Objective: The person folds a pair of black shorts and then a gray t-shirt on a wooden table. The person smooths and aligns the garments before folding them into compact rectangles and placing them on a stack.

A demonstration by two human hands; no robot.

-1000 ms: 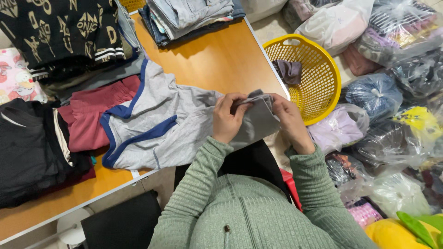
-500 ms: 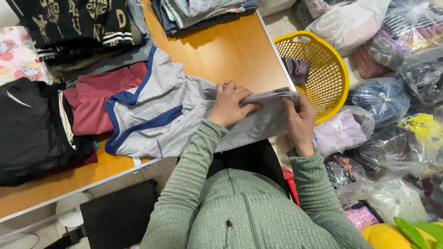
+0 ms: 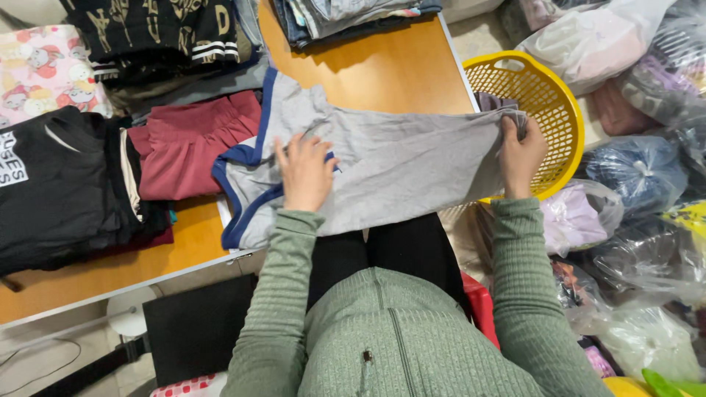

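Observation:
A grey sleeveless top with blue trim lies stretched across the near edge of a wooden table and out past its right side. My left hand presses flat on the top near the blue armhole trim, fingers spread. My right hand pinches the top's far right end and holds it out in the air over the rim of a yellow basket. Both my arms wear green ribbed sleeves.
A folded maroon garment and a black printed shirt lie left of the top. Stacks of folded clothes sit at the table's back. Plastic bags of clothing crowd the floor on the right. A dark garment lies in the basket.
The top was bunched between both hands a second ago. My right hand has since pulled its end out to the right, and my left hand has slid left and flattened on the cloth.

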